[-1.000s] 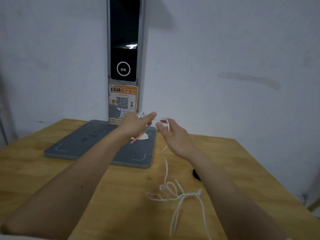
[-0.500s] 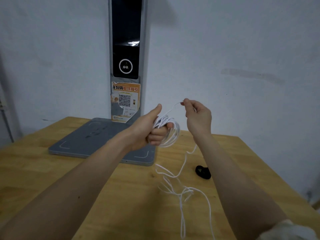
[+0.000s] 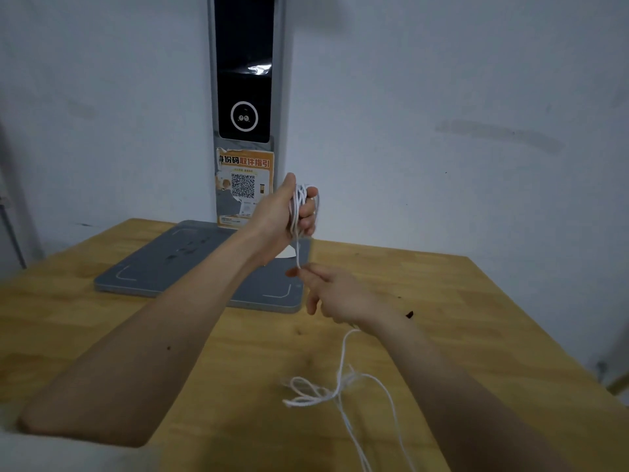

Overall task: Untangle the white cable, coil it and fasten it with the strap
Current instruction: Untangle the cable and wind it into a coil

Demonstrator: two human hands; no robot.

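Head view, only view available.

Left hand [image 3: 286, 216], centre of frame, raised above the table: fingers curled around a bundle of wound turns of the white cable [image 3: 299, 207], thumb pointing up. The hand seems to serve as the former for the coil, held high so the free length hangs clear.

One strand drops straight from the coil to the right hand [image 3: 335, 294], just below and slightly right of centre. Thumb and forefinger pinch the strand near its tip; the other fingers hang loosely curled. Judgement: this hand feeds and tensions the cable for the next turn.

Below the right wrist the cable reappears and runs down to a loose knot of loops [image 3: 313, 393] on the wooden table [image 3: 85, 335], lower centre, then runs off the bottom edge. That part is still tangled, so coiling is partly done, untangling not finished.

A small dark object [image 3: 409, 314] lies on the table right of the right forearm, mostly hidden; possibly the strap, cannot tell.

Behind the hands: grey base plate [image 3: 163, 264] with an upright dark-screened terminal [image 3: 243, 80] against the wall, orange QR sticker [image 3: 244, 182] below the screen.
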